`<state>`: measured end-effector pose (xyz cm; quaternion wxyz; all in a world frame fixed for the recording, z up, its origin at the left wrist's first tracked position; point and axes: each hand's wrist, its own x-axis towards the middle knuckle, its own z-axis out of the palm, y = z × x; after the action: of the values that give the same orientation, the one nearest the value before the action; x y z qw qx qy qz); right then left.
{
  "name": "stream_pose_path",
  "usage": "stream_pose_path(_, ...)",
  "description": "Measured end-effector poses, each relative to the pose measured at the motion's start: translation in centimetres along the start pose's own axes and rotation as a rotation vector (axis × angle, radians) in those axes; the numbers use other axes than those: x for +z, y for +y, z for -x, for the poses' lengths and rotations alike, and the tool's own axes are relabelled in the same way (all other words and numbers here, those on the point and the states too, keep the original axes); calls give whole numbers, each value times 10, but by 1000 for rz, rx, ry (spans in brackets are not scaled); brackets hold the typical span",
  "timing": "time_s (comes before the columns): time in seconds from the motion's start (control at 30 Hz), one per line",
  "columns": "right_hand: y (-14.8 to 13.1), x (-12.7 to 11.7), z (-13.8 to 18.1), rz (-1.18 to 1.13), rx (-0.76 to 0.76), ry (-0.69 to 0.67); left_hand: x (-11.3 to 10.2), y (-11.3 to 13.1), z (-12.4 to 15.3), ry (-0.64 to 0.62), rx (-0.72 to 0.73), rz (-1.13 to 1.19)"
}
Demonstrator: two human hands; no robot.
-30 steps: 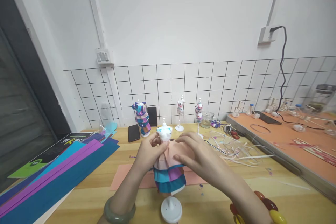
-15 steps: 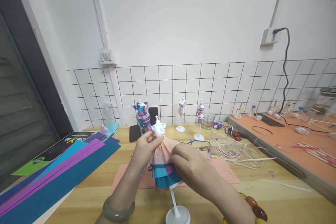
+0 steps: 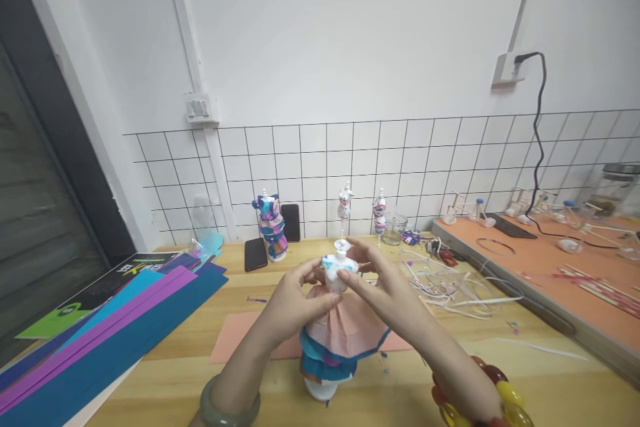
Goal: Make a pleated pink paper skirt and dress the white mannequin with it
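Note:
A small dress-form mannequin (image 3: 336, 272) with a white and light-blue bodice stands upright in front of me, its white base on the wooden table. Its skirt (image 3: 345, 323) has a pale pink paper layer over teal and blue tiers. My left hand (image 3: 297, 293) is closed on the left side of the waist, thumb across the front. My right hand (image 3: 383, 280) grips the right side of the bodice between thumb and fingers. Behind the mannequin lies a sheet of pink paper (image 3: 233, 333), partly hidden by my arms and the skirt.
Coloured paper sheets (image 3: 170, 320) are stacked at left. A decorated mannequin (image 3: 273, 227), phones (image 3: 256, 254) and two more small mannequins (image 3: 345, 203) stand or lie at the back. Tangled white strips (image 3: 465, 293) lie at right, beside a raised orange board (image 3: 520, 260).
The mannequin has gone from tilted and lifted to upright on the table. My right hand has moved from the skirt up to the bodice. The pink layer now spreads wider.

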<state>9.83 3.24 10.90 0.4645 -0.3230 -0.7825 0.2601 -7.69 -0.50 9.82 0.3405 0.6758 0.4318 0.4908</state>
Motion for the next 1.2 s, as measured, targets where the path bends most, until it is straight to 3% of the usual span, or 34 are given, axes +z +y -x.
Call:
stream_pose_path(0.1,-4,-1,-1,-23,-4,-110,-4,2,1,4,-85,86)
stream_pose_path(0.27,-11,-5,-1,-8,42,-89,-21,2,-1,184,-91,255)
stream_pose_path(0.5,-11,-2,-2,-42,41,-100,-19,-2,-4,318,-46,50)
stream_pose_path(1.2,-11,0,2,-82,16,-114,-12,-5,-5,352,-110,55)
